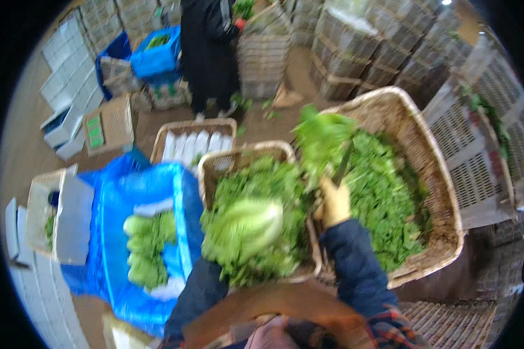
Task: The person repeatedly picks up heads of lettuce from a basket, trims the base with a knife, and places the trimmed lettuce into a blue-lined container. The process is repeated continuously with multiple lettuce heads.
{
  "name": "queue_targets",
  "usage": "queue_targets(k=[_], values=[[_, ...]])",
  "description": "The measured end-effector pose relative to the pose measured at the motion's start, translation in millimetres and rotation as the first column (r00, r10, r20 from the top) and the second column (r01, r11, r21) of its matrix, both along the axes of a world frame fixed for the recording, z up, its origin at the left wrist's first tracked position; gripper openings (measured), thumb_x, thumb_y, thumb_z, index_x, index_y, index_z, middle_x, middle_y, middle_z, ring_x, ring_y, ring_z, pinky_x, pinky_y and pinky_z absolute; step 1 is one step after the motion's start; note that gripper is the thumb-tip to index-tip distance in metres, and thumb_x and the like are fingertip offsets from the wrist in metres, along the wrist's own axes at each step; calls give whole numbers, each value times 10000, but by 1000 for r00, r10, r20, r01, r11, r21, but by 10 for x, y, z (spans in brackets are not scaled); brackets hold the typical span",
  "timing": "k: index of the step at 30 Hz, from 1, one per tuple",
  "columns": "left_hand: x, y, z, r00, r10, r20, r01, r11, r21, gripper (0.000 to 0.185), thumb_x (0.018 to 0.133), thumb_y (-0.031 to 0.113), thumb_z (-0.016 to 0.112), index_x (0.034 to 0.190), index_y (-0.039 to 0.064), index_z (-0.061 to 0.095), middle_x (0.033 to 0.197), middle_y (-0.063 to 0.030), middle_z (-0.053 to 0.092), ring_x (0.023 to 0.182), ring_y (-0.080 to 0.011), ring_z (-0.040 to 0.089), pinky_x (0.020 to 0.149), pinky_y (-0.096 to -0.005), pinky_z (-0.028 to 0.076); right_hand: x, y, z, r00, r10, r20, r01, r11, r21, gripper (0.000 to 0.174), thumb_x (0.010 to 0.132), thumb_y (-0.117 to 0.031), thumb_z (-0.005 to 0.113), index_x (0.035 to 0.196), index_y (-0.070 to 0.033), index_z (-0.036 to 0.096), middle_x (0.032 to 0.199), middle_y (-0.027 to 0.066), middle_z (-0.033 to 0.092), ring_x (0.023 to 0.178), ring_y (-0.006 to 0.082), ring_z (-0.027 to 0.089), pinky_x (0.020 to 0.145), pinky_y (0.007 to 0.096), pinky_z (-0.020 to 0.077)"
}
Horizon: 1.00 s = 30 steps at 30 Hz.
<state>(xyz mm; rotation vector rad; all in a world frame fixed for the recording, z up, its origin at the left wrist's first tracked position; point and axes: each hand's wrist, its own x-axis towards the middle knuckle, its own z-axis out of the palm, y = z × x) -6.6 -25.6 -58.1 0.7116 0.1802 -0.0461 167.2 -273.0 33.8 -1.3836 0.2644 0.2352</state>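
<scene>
My right hand [335, 201], in a pale yellow glove, is closed on a knife [343, 163] whose dark blade points up. Blurred loose green leaves [321, 137] are at its fingers and blade, above the rim between two crates. A pale green leafy head [253, 224], like a lettuce or cabbage, is over the middle crate [207, 179], its cut base towards the right. My left sleeve reaches to this head's lower left; the left hand itself is hidden beneath the leaves. More leafy greens fill the crate under the head.
A large crate [439, 152] of loose leaves stands at right. At left, a blue-lined container [113, 244] holds several trimmed heads [146, 253]. A crate [233, 126] with white wrapped bundles lies ahead. Beyond it stands a person in dark clothes [209, 56], near stacked crates [264, 65].
</scene>
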Motion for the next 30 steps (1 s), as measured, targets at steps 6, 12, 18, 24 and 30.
queue_targets(k=[6, 12, 18, 24, 30], values=[[199, -380, -680, 998, 34, 57, -42, 986, 162, 614, 1068, 469, 439, 1527, 64, 387, 1482, -174, 469, 1298, -338, 530, 1103, -483, 466, -248, 53, -462, 907, 421, 14, -395, 839, 375, 830, 749, -462, 893, 1387, -62, 545, 1323, 65, 631, 1091, 186, 635, 870, 334, 562], [482, -558, -13, 972, 233, -27, -167, 768, 618, 857, 881, 239, 744, 1596, 142, 282, 1609, -177, 347, 1469, -319, 356, 1187, -442, 360, -245, -116, -738, 931, 361, 46, -294, 672, 680, 912, 698, -489, 916, 1414, -76, 532, 1358, 60, 623, 1163, 200, 622, 952, 351, 545], [416, -451, 860, 995, -11, 99, -90, 328, 940, 1379, 617, 161, 949, 1641, 152, 25, 1657, -245, 194, 1533, -356, 209, 1252, -441, 227, -152, -107, -665, 921, 377, 101, -377, 793, 479, 936, 688, -492, 919, 1430, -82, 522, 1371, 59, 617, 1192, 207, 612, 988, 365, 529], [249, -559, -1, 951, 281, 132, -303, 750, 589, 1309, 662, 26, 886, 1633, 197, 25, 1524, -144, 412, 1383, -293, 454, 1140, -455, 404, -364, 216, -634, 704, 665, 249, -692, 721, 33, 779, 806, -388, 880, 1422, -71, 525, 1335, 66, 588, 1163, 190, 572, 1024, 348, 466], [-429, 92, -371, 958, 267, 103, -286, 910, 300, 950, 698, 179, 919, 1492, 55, 412, 1407, -113, 569, 1289, -265, 559, 1077, -437, 465, 155, -51, -588, 889, 445, 106, -319, 770, -553, 605, 853, -155, 816, 1397, -76, 561, 1345, 114, 606, 1131, 225, 609, 992, 362, 505]])
